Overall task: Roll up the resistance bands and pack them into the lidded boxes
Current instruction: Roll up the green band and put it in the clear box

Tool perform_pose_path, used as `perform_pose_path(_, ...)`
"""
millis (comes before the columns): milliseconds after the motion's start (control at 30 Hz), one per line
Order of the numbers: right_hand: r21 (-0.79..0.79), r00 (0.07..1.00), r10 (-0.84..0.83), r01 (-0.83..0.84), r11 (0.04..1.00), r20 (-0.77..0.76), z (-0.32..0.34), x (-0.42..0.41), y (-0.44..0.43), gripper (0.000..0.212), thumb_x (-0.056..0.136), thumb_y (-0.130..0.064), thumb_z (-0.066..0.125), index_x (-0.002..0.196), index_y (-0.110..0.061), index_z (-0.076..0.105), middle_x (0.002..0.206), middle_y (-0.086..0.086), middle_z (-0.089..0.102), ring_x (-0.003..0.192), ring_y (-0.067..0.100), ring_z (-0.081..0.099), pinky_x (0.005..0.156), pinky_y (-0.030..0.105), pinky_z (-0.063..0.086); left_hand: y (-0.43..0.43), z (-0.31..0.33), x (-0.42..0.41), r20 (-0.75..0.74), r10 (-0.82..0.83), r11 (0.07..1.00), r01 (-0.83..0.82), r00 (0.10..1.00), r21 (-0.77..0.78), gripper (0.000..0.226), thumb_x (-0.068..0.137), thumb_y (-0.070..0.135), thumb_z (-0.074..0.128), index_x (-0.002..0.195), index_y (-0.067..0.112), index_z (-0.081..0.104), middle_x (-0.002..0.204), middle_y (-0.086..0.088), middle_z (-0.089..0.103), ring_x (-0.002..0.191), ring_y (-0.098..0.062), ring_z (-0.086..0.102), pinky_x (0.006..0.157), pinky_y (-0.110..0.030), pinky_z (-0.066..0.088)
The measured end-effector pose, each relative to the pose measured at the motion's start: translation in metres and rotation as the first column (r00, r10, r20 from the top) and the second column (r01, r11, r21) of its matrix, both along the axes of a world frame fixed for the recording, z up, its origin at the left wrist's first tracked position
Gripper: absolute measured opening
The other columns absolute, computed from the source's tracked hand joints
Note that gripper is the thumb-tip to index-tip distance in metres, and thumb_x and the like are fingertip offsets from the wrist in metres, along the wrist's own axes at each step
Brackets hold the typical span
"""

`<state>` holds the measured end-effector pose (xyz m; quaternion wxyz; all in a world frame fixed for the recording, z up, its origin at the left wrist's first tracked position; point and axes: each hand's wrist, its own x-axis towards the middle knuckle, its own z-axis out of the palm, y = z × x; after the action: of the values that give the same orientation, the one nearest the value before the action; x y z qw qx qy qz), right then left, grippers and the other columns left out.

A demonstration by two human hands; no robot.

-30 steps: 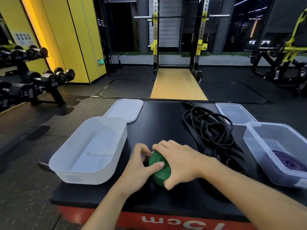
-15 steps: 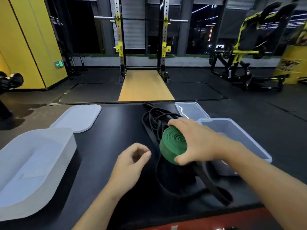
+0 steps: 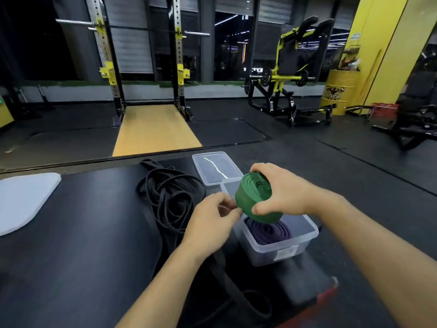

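Note:
My right hand (image 3: 281, 190) grips a rolled green resistance band (image 3: 254, 196) and holds it in the air over the clear plastic box (image 3: 281, 250). A rolled purple band (image 3: 268, 232) lies inside that box. My left hand (image 3: 212, 223) sits just left of the green roll, its thumb and fingertips touching the roll's lower edge. A tangle of black bands (image 3: 169, 195) lies loose on the black platform (image 3: 78, 233), left of the box.
The clear box's lid (image 3: 216, 166) lies flat behind the box. A white lid (image 3: 23, 200) rests at the platform's left edge. Beyond the platform stand a squat rack (image 3: 142, 67) and a yellow machine (image 3: 288, 74). The platform's red front edge (image 3: 324, 297) is near the box.
My right hand has carried the green roll rightward and up, from above the black bands to over the clear box. My left hand followed and now touches the roll. The view panned right.

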<state>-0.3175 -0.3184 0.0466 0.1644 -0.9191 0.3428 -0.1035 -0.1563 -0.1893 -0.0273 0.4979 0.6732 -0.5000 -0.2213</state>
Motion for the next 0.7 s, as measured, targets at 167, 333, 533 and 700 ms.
perform_pose_path(167, 0.050, 0.999, -0.051, 0.051, 0.997, -0.002, -0.017, -0.011, -0.017, 0.084, 0.055, -0.060, 0.078, 0.128, -0.041, 0.044, 0.111, -0.021, 0.049, 0.099, 0.007, 0.058, 0.086, 0.042, 0.055, -0.026, -0.004, -0.005, 0.023, 0.128, 0.992, -0.129, 0.991, 0.016, 0.011, 0.092, 0.034, 0.073, 0.098, 0.036, 0.063, 0.115, 0.016, 0.055, 0.087, -0.001, 0.065, 0.087, -0.039, 0.057)
perform_pose_path(333, 0.038, 0.998, -0.061, 0.061, 0.997, 0.008, -0.022, 0.000, -0.028, 0.080, 0.058, -0.057, 0.080, 0.126, -0.036, 0.045, 0.108, -0.017, 0.049, 0.095, 0.008, 0.057, 0.081, 0.039, 0.055, -0.041, -0.012, -0.006, -0.025, 0.135, 0.985, -0.131, 0.991, 0.115, 0.057, 0.091, 0.040, 0.069, 0.144, 0.036, 0.049, 0.133, 0.011, 0.045, 0.106, -0.012, 0.062, 0.087, -0.035, 0.053)
perform_pose_path(533, -0.077, 1.000, -0.003, 0.005, 0.997, 0.024, -0.027, 0.028, -0.045, 0.085, 0.062, -0.051, 0.083, 0.133, -0.030, 0.041, 0.112, -0.016, 0.044, 0.101, 0.013, 0.050, 0.079, 0.033, 0.046, -0.047, -0.031, -0.004, -0.297, 0.090, 0.995, -0.074, 0.951, 0.065, 0.078, 0.084, 0.025, 0.069, 0.157, 0.034, 0.042, 0.099, -0.011, 0.058, 0.067, -0.013, 0.061, 0.061, -0.028, 0.058)
perform_pose_path(700, -0.276, 0.994, 0.047, -0.072, 0.959, -0.094, -0.045, 0.032, -0.051, 0.106, 0.059, -0.056, 0.080, 0.148, -0.029, 0.028, 0.135, -0.015, 0.037, 0.118, 0.013, 0.040, 0.081, 0.038, 0.046, -0.052, -0.037, -0.009, -0.324, 0.129, 0.992, -0.127, 0.937, 0.028, 0.080, 0.088, 0.013, 0.070, 0.159, 0.032, 0.038, 0.082, 0.001, 0.053, 0.059, -0.009, 0.056, 0.064, -0.033, 0.058)
